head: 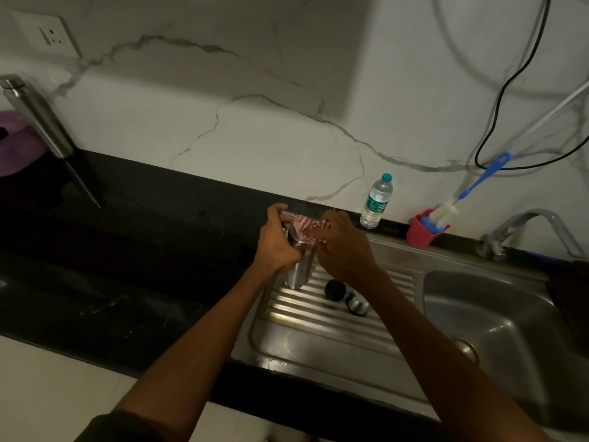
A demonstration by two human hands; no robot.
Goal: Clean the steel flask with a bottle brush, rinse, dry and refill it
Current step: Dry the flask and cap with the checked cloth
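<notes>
The steel flask (pixel 299 272) stands upright on the ribbed drainboard (pixel 322 317) of the sink. My left hand (pixel 276 247) grips its upper part. My right hand (pixel 342 247) holds a red-and-white striped cloth (pixel 307 226) at the flask's mouth; how far the cloth goes in is hidden. Two caps lie on the drainboard beside the flask, a black one (pixel 334 290) and a steel one (pixel 357 304). The blue-handled bottle brush (pixel 465 193) leans in a red cup (pixel 422 236) at the back of the sink.
A plastic water bottle (pixel 376 200) stands against the marble wall. The sink basin (pixel 497 317) and tap (pixel 526 231) are at right. A second steel flask (pixel 38 116) and a purple container (pixel 16 141) sit far left on the black counter (pixel 127 266). Cables hang at right.
</notes>
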